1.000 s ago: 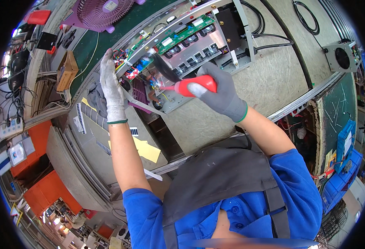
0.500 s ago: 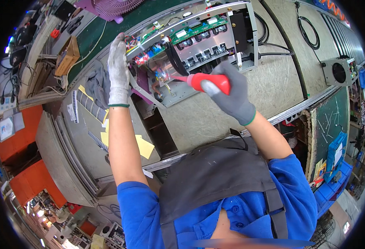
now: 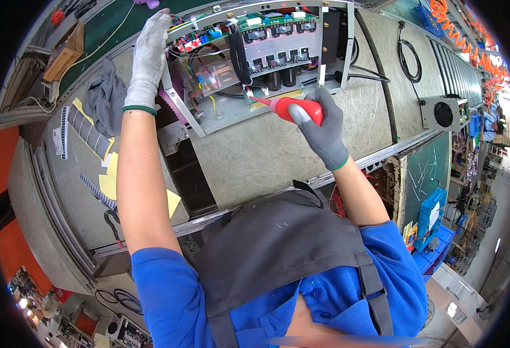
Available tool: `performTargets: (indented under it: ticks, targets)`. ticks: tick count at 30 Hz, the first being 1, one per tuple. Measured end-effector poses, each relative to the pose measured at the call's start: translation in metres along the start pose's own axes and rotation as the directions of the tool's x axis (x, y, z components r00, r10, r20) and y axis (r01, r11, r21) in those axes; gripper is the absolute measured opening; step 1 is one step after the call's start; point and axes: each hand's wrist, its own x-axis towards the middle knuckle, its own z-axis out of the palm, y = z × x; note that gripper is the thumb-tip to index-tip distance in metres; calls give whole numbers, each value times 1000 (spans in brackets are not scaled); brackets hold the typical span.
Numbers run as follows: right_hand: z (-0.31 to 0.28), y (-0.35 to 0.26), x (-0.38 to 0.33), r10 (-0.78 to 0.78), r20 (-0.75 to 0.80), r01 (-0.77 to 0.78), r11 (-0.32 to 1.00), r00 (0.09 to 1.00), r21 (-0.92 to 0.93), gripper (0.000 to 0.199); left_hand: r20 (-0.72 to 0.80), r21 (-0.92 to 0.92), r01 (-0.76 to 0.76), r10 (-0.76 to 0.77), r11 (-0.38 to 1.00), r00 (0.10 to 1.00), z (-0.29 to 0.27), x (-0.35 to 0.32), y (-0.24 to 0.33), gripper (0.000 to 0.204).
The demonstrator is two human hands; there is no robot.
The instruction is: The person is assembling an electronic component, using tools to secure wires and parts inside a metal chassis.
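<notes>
A metal equipment chassis (image 3: 220, 120) lies open-sided on the bench, showing a green circuit board (image 3: 278, 21), coloured wires and a row of black components (image 3: 281, 58). My right hand (image 3: 323, 124), in a grey glove, is closed around a red squeeze bottle (image 3: 307, 109) with a thin tapered nozzle. The nozzle points left, its tip at small white connectors near the chassis's front lower edge; whether it touches them I cannot tell. Along the chassis's left end lies my left hand (image 3: 149, 55), in a pale glove, fingers stretched out against the frame.
A grey cloth (image 3: 103, 95), yellow paper sheets (image 3: 109, 184) and label strips (image 3: 86, 136) lie at the left. Black cables (image 3: 410, 61) and a fan unit (image 3: 442, 114) are on the right of the bench. A blue bin (image 3: 437, 249) stands beyond the near right edge.
The whole view has shifted, with the bench now further left. Relative to the chassis, the bottle's nozzle has moved right, from the wiring area to the white connectors. My left hand stays at the chassis's left end.
</notes>
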Motion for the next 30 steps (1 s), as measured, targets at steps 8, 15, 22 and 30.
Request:
performTargets:
  ticks: [8, 15, 22, 30]
  targets:
    - [2, -11, 0, -149, -20, 146, 984, 989, -104, 28, -35, -91, 164, -168, 982, 985, -4, 2, -6, 41]
    - [5, -43, -1, -350, 98, 361, 864, 932, -350, 27, -139, -169, 243, -267, 955, 954, 13, -6, 15, 46]
    - [39, -62, 1, -431, 286, 513, 634, 856, -579, 23, -227, 176, 262, -220, 949, 949, 18, -9, 52, 48]
    - [69, -67, 4, -381, 364, 518, 473, 850, -713, 23, -274, 125, 260, -218, 958, 937, 23, -9, 52, 51]
